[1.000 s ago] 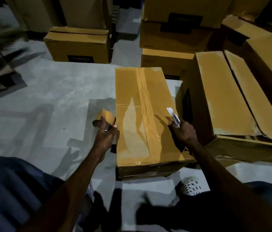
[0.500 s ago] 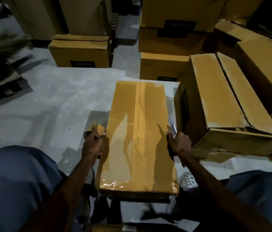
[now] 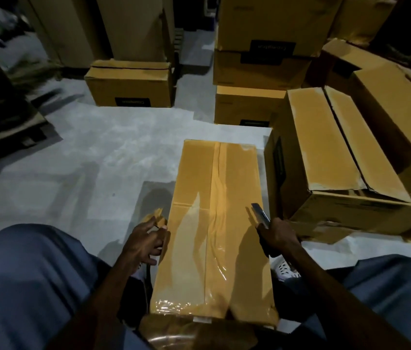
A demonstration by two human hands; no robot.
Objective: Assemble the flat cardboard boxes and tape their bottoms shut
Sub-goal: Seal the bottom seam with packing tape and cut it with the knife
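box: the taped box (image 3: 214,223) lies bottom-up on the floor (image 3: 85,168) between the person's knees, long side running away from them, so the sealed seam faces up where both hands can reach it.
tape strip: a glossy strip (image 3: 218,198) runs down the centre seam and folds over the near edge; that reads as the bottom already closed.
left hand: the left hand (image 3: 142,245) sits at the box's left wall, fingers (image 3: 146,227) curled round a tape roll (image 3: 155,218) whose brown end pokes out just past the fingertips. probably kept there so the roll is ready for the next box.
right hand: the right hand (image 3: 276,238) is at the box's right edge, fingers clamped round a cutter (image 3: 260,214) with the blade end pointing up and away from the knuckles, clear of the cardboard.
step: my read is taping done here, box ready to be moved off.
neighbour: an untaped box (image 3: 338,157) stands just right of the cutter hand, flaps meeting with a dark gap, likely next.
stack: more boxes (image 3: 128,84) stand well beyond the fingertips.
writing: dark label patches (image 3: 272,48) carry upside-down print, too blurred to read with confidence.
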